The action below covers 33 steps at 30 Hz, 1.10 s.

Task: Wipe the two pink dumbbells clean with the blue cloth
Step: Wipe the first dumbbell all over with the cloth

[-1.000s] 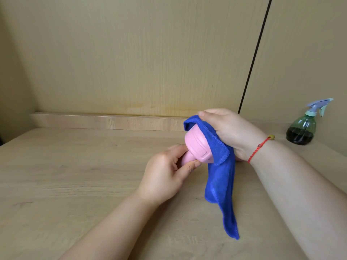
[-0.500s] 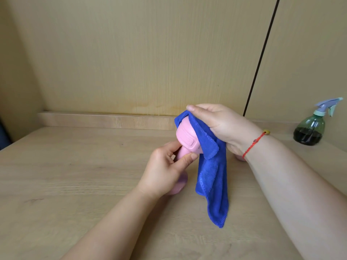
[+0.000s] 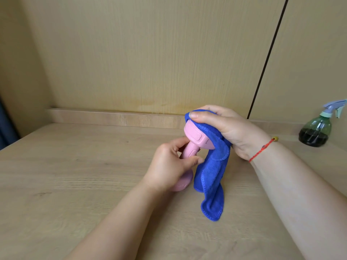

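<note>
A pink dumbbell is tilted above the wooden table, its upper head toward the wall and its lower head near the tabletop. My left hand grips its handle. My right hand presses the blue cloth over the upper head. The rest of the cloth hangs down to the table on the right of the dumbbell. The second pink dumbbell is hidden in this frame.
A green spray bottle with a lilac trigger stands at the far right by the wall. A low wooden ledge runs along the back of the table. Wooden wall panels rise behind it.
The dumbbell has tipped more upright, so its lower head shows below my left hand. My right hand has slid the cloth further over the upper head. The cloth's hanging end has bunched up.
</note>
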### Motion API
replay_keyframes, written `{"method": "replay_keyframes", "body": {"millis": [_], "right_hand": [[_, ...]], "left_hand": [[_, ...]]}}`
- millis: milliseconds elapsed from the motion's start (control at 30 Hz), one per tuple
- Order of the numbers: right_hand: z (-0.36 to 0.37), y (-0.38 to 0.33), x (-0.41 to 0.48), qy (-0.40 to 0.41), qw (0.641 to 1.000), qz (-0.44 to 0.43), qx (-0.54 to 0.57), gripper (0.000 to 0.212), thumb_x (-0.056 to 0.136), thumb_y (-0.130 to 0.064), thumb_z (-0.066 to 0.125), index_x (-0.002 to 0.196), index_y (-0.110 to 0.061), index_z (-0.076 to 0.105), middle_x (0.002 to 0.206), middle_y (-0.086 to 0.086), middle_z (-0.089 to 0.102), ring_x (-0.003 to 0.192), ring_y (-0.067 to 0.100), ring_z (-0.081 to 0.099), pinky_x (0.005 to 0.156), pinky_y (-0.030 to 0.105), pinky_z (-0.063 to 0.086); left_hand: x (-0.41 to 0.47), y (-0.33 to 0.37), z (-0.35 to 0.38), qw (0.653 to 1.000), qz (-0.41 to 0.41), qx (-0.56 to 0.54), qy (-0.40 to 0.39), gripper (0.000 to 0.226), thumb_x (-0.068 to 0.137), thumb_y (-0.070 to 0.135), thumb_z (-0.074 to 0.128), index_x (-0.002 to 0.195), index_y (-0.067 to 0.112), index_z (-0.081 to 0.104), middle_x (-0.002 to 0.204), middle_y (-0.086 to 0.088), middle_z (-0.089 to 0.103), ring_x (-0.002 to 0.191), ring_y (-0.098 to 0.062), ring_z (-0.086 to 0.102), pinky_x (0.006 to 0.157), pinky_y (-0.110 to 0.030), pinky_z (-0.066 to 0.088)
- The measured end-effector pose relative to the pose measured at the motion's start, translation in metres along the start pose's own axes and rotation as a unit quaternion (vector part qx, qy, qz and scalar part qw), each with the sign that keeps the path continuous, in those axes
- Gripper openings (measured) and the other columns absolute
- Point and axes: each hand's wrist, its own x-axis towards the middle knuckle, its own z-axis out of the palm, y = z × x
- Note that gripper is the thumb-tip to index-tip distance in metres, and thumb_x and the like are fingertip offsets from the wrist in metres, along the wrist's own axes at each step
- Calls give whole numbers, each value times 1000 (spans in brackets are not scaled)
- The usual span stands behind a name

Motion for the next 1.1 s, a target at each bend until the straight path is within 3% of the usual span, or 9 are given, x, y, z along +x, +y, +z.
{"method": "replay_keyframes", "body": {"millis": [133,333,500,600,667,767,867,933,1100], "right_hand": [[-3,10,14,62,998,-4,5,34,87,-38,67,89,-4,66,78,6,58,71,17,54,71,31,40],[-13,27,28,127,991,6,49,25,95,-39,58,92,-19,73,94,-1,70,87,13,63,90,32,47],[-3,45,28,204,943,22,262,34,99,-41,51,90,-17,72,79,-4,74,74,12,69,67,24,52],[16,63,23,230,902,36,363,49,96,-56,47,98,-15,74,86,-1,72,81,17,68,72,28,51],[35,72,19,204,895,36,395,48,95,-60,43,86,-22,70,71,-7,68,70,11,67,70,27,49],[65,83,9,165,923,26,346,45,86,-67,54,95,-25,68,72,-15,70,76,1,67,78,27,52],[77,95,11,92,975,-54,194,38,89,-43,60,118,-19,58,89,-4,66,92,14,63,84,38,52],[74,96,12,119,978,-54,161,20,93,-37,61,98,-17,59,76,-2,59,79,17,59,70,38,49],[62,92,14,163,981,-50,92,51,92,-47,60,81,3,52,65,6,51,63,19,53,66,38,45]], "left_hand": [[1,-1,-8,997,-31,41,-51,48,73,-1,80,101,35,65,61,28,59,54,10,50,58,-5,37],[2,-17,-16,979,-169,-4,-112,50,54,32,89,98,20,69,84,-1,69,76,-12,63,82,-36,53],[2,-23,-12,983,-162,-4,-88,48,47,38,88,87,19,69,91,-14,73,76,-16,64,85,-47,55],[1,-22,-11,982,-171,6,-77,46,52,29,86,92,14,68,89,-12,73,73,-13,62,82,-46,56],[1,-21,-13,980,-178,28,-83,46,52,28,82,93,13,66,81,-6,71,69,-11,60,76,-43,57],[0,-19,-12,978,-149,105,-103,41,52,26,79,88,22,60,87,3,62,68,-9,55,62,-25,49],[-2,-17,-5,975,-71,187,-100,31,68,17,74,86,30,52,89,1,60,79,-11,53,65,-18,40],[-2,-19,-2,974,-53,204,-87,30,69,16,70,93,23,53,89,0,57,82,-14,53,65,-22,43],[-2,-19,-1,973,-60,209,-80,27,67,18,72,87,19,54,91,-1,52,78,-18,57,72,-28,49]]}}
